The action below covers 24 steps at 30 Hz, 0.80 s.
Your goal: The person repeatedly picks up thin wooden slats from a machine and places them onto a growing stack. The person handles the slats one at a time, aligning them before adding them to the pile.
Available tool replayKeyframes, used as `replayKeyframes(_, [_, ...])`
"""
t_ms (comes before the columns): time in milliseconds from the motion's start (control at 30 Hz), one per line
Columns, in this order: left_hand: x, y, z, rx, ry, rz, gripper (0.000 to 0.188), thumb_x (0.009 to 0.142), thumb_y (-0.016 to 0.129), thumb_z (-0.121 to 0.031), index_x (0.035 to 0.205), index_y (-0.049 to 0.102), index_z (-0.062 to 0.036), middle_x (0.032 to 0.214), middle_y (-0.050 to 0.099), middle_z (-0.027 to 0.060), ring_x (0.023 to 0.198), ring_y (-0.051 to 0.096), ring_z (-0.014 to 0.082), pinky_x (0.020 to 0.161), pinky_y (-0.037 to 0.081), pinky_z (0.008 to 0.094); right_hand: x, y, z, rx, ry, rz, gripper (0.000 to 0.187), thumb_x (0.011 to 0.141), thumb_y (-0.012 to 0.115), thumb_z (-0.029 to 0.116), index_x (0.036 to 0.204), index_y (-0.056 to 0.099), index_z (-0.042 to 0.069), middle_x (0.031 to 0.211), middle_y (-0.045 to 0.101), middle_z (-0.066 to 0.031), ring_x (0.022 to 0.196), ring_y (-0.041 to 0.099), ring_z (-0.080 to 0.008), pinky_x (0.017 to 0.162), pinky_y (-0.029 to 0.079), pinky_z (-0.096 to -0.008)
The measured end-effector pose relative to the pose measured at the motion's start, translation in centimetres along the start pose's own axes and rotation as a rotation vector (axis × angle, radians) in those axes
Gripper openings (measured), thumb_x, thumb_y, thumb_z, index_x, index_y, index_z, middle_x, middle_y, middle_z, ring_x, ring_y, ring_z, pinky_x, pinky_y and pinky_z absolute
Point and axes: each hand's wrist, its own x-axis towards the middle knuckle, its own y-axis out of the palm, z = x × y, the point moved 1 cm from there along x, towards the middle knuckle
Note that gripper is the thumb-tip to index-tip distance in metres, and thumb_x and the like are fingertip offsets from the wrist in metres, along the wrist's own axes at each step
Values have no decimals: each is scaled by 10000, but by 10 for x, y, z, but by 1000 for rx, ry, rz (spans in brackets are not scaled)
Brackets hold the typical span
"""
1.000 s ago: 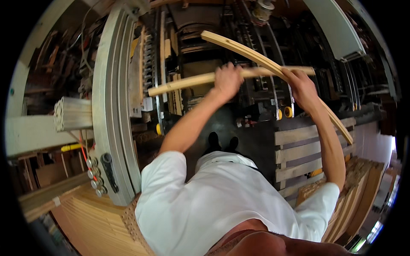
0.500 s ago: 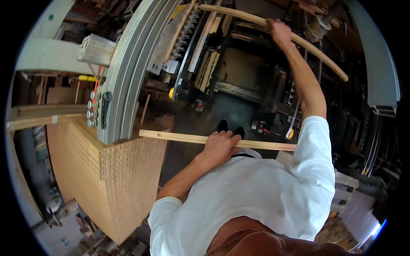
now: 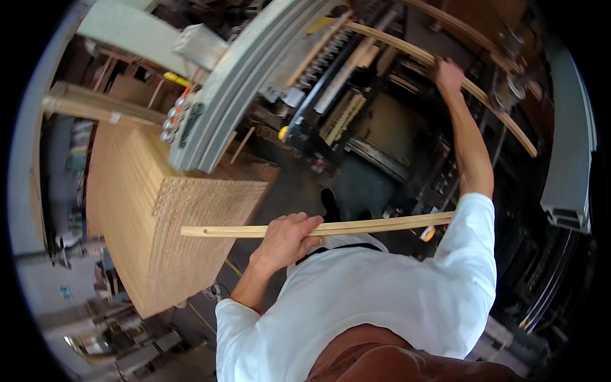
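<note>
My left hand [image 3: 286, 242] is closed round a pale wooden strip [image 3: 375, 226] in front of my waist. A small round mark shows near the strip's left end, and its right end passes behind my right sleeve. Far out to the right, my right hand [image 3: 449, 77] grips a second wooden strip [image 3: 394, 42] that lies across the machine [image 3: 382, 159]. Its fingertips are partly hidden, with the strip running out on both sides of the hand.
At the left stands a big stack of wooden strips [image 3: 203, 216], end faces toward me. A grey metal beam with buttons [image 3: 235, 89] juts out above it. Another long wooden strip [image 3: 458, 24] lies beyond the machine, and a grey metal housing [image 3: 566, 140] rises at the right.
My view and body have turned. The strip in my left hand has moved left, its left end now in front of the stack. My right hand still grips the other strip.
</note>
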Motion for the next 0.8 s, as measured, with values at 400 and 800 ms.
replayKeyframes(400, [-121, -50, 38, -48, -305, -272, 327, 795, 775, -244, 1089, 694, -126, 919, 679, 92, 934, 646, 324, 756, 497, 440, 19, 37, -32, 21, -46, 109, 336, 1028, 437, 331, 1148, 633, 87, 1103, 675, -177, 995, 656, -409, 810, 533, -519])
replayKeyframes(800, [-315, -88, 108, -572, -545, -944, 387, 819, 821, -155, 1160, 703, -16, 1024, 720, 34, 918, 650, 131, 821, 514, 283, 58, 23, -82, -235, -56, 160, 408, 1008, 484, 395, 1284, 630, 132, 1178, 680, -183, 1090, 638, -392, 884, 513, -520])
